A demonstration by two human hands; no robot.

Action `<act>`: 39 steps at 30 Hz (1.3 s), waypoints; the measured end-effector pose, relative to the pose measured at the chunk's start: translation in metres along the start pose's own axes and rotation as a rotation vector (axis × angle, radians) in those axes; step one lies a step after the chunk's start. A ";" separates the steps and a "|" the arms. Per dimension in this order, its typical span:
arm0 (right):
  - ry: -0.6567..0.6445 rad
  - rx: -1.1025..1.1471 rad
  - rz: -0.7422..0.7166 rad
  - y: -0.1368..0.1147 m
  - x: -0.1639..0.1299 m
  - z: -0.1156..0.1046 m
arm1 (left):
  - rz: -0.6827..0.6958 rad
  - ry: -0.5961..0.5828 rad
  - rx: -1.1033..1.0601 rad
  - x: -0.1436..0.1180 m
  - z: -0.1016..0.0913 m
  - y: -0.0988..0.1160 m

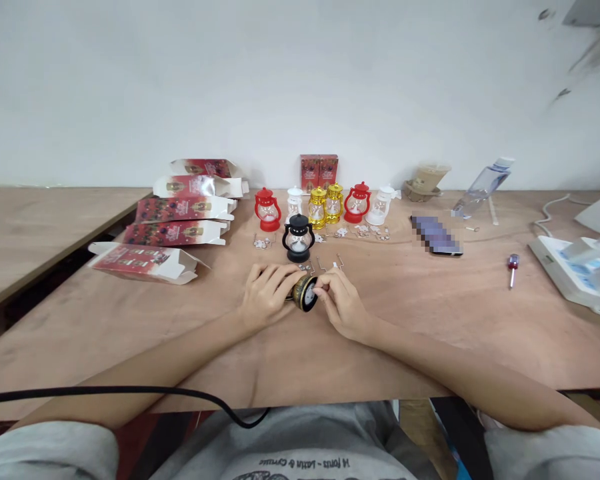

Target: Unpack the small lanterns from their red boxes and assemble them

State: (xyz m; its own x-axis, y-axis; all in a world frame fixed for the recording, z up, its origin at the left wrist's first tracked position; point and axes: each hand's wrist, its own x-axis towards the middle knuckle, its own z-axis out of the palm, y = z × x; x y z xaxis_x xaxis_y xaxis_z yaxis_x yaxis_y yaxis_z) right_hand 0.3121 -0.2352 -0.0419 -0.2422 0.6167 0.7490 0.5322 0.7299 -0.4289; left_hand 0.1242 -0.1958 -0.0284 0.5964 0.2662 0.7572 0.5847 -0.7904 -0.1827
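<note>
My hands, left [266, 288] wrapped round a small black lantern [304, 293] lying sideways and right [341, 301] pinching at its base, work just in front of the upright black lantern [299, 237]. I judge a slip could knock that one over or scatter the small metal clips [325, 263] lying beside it on the tabletop [430, 320].
</note>
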 end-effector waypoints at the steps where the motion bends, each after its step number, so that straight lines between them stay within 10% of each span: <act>1: 0.006 -0.002 0.009 0.000 -0.001 0.000 | -0.009 -0.004 -0.002 -0.001 0.001 -0.001; 11: 0.126 -0.111 0.232 0.034 0.008 -0.010 | -0.082 -0.054 -0.030 0.001 0.002 -0.003; 24: -0.051 -0.401 0.418 0.072 0.015 -0.014 | -0.124 -0.025 -0.182 0.004 0.004 -0.006; 39: 0.123 -0.058 -0.055 -0.011 0.004 -0.004 | -0.079 -0.036 -0.146 0.003 0.005 -0.006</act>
State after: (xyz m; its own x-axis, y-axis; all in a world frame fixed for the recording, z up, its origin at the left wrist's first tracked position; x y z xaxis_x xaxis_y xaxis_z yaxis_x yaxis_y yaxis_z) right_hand 0.3090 -0.2419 -0.0325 -0.1729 0.5327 0.8284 0.5675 0.7413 -0.3582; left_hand 0.1254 -0.1876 -0.0280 0.5729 0.3480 0.7420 0.5456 -0.8375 -0.0284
